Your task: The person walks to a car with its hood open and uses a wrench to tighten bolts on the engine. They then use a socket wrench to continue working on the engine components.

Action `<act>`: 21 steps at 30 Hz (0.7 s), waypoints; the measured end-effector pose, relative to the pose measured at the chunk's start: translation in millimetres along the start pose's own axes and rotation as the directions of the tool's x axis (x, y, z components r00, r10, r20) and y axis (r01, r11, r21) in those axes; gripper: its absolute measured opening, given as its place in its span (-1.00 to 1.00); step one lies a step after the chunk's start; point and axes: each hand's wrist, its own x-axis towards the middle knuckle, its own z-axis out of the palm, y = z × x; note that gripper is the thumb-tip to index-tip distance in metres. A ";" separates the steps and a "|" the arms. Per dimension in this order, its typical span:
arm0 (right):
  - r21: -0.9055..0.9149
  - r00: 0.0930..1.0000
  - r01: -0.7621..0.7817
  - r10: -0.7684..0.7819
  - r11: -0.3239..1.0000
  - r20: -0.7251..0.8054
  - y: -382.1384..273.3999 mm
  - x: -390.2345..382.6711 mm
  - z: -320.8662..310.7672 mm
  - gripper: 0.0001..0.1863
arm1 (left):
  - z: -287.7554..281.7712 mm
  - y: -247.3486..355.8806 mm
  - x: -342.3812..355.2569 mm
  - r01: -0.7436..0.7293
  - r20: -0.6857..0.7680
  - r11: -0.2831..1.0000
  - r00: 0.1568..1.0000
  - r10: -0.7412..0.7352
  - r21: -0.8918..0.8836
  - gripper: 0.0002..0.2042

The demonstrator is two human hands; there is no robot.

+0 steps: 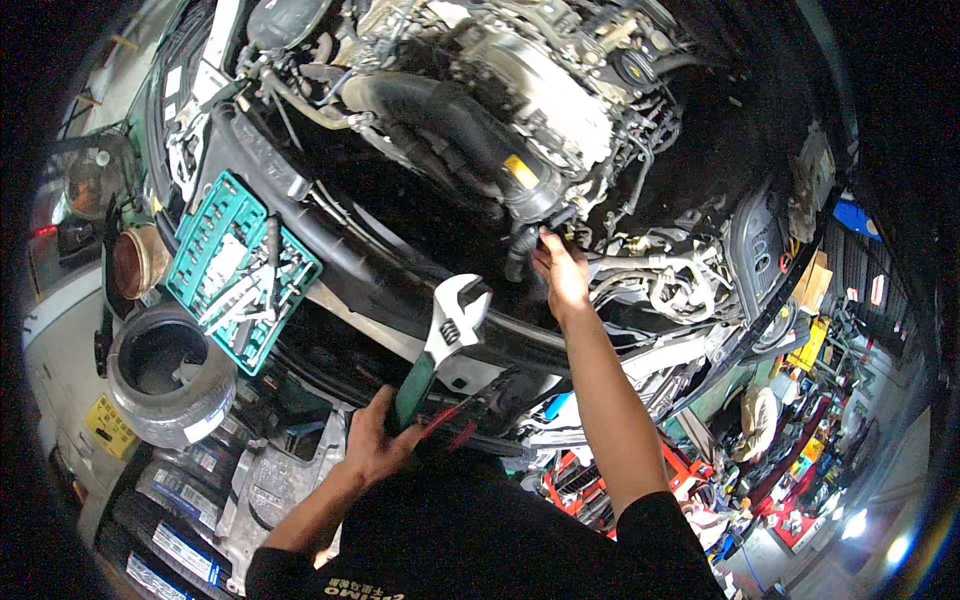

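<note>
In my left hand (375, 440) is a large adjustable wrench (452, 325) with a green handle. Its silver jaws point up over the car's front edge, with nothing between them. My right hand (562, 270) reaches into the engine bay, its fingers curled against a black hose fitting (522, 245). That fitting sits below the lower end of a thick black air intake hose (455, 125), by a metal collar with a yellow label. Part of the fitting and some of my fingertips are hidden.
A teal socket set case (215, 215) lies open on the car's front left, loose tools heaped in it. Below it a tyre (170, 375) rests above several stacked tyres (175, 500). Pipes and wiring (680, 280) crowd the bay's right; cluttered tools (800, 460) stand beyond.
</note>
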 end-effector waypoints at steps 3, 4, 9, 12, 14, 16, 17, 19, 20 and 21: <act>-0.199 0.973 -0.127 0.082 0.972 -0.217 6.3 15.4 18.4 -0.26 | -23.6 -21.0 -11.9 0.007 -0.071 0.999 0.997 -0.010 -0.041 -0.67; -0.227 0.955 -0.076 0.005 0.971 -0.297 9.6 16.5 24.9 -0.24 | -26.1 -30.1 -13.7 0.022 -0.090 0.999 0.996 -0.026 -0.047 -0.67; -0.318 0.973 -0.134 0.065 0.938 -0.220 -2.8 31.4 19.8 -0.52 | -24.9 -77.6 -9.2 0.040 -0.006 0.970 0.999 -0.042 -0.239 -0.61; -0.168 0.988 -0.139 0.126 0.976 -0.085 -6.0 30.9 9.0 -0.56 | -22.1 -97.0 -6.4 -0.148 -0.020 0.970 0.989 0.147 -0.192 -0.57; -0.089 0.991 -0.133 0.135 0.987 0.013 -7.0 21.8 3.0 -0.52 | -20.5 -108.5 -2.9 -0.144 0.022 0.958 0.988 0.154 -0.250 -0.58; -0.050 0.992 -0.124 0.122 0.991 -0.030 -7.0 7.6 0.4 -0.22 | -18.4 -119.8 2.7 -0.090 0.100 0.956 0.987 0.122 -0.280 -0.64; -0.083 0.976 -0.141 0.124 0.987 -0.179 -5.0 0.3 1.4 -0.30 | -17.7 -126.6 6.9 -0.081 0.148 0.947 0.980 0.132 -0.310 -0.65; -0.489 0.982 -0.053 -0.044 0.870 -0.184 4.4 -16.9 6.8 -0.23 | -15.7 -138.3 13.9 -0.109 0.162 0.943 0.973 0.166 -0.313 -0.63; -0.661 0.986 -0.069 -0.050 0.747 -0.159 6.5 -19.0 11.8 -0.29 | -15.7 -144.4 16.3 -0.133 0.190 0.951 0.963 0.191 -0.279 -0.60; -0.645 0.984 0.043 -0.146 0.763 -0.106 15.8 -24.6 17.2 -0.42 | -14.0 -150.6 19.8 -0.150 0.202 0.948 0.956 0.211 -0.280 -0.58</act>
